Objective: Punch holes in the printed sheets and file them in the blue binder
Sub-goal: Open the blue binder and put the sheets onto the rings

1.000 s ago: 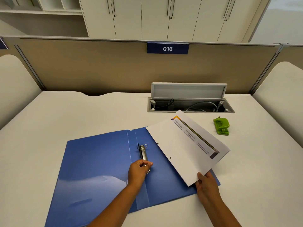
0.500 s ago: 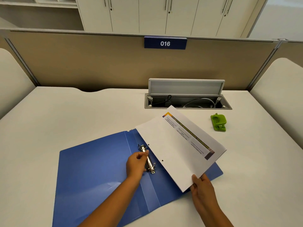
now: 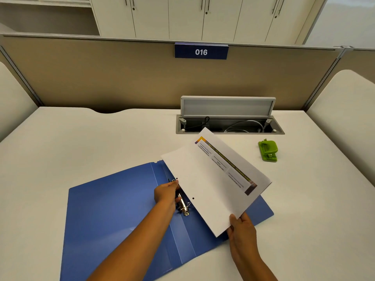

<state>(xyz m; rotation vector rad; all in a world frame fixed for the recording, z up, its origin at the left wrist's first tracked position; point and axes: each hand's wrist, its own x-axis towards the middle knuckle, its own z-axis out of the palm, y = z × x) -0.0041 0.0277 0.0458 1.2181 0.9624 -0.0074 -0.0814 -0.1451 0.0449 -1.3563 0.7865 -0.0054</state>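
Both forearms are bare to the frame edge; left hand (image 3: 165, 192) and right hand (image 3: 242, 230) wear nothing.

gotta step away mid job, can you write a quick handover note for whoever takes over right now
Left hand: fingers curled on the metal ring mechanism of the open blue binder, which lies flat on the desk.
Right hand: pinches the near corner of the printed sheets, held over the binder's right half.
Done: two holes show along the sheets' left edge. The green hole punch sits aside to the right.
Left: the holes are not yet on the rings. Thread them on, close the rings, shut the binder.
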